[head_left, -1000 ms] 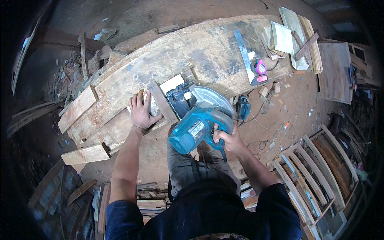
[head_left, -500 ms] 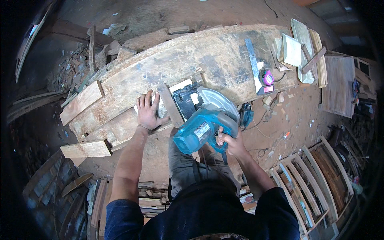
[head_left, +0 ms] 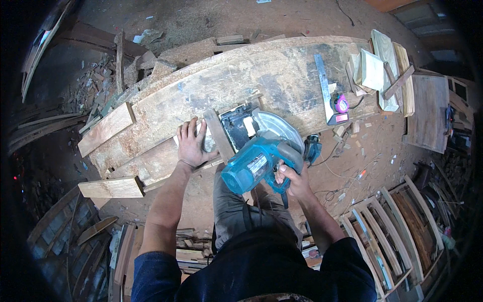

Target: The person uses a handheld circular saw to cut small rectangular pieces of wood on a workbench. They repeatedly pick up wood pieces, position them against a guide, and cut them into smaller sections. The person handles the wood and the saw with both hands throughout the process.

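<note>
My right hand [head_left: 292, 180] is wrapped round the rear handle of a teal circular saw [head_left: 251, 163]. The saw's black base plate [head_left: 236, 122] rests over wood on the bench, and its silver blade guard [head_left: 279, 126] faces right. Along the base plate's left edge lies a narrow wooden strip [head_left: 219, 135]. My left hand [head_left: 193, 146] is spread flat just left of that strip, pressing on a pale piece largely hidden under it, with the thumb reaching toward the strip. The blade and the cut are hidden by the saw.
The sawdust-strewn bench [head_left: 211, 85] carries a metal try square [head_left: 323, 83] and a pink tape measure [head_left: 341, 103]. Wood offcuts [head_left: 372, 70] are stacked at its right end. Two boards, an upper one [head_left: 108, 130] and a lower one [head_left: 111, 187], stick out at left. Slatted wooden frames [head_left: 390, 234] stand lower right.
The view has shifted slightly. The saw has slid a little away from me over the wood, covering more of the pale piece ahead of its base. My left hand keeps its place beside the strip.
</note>
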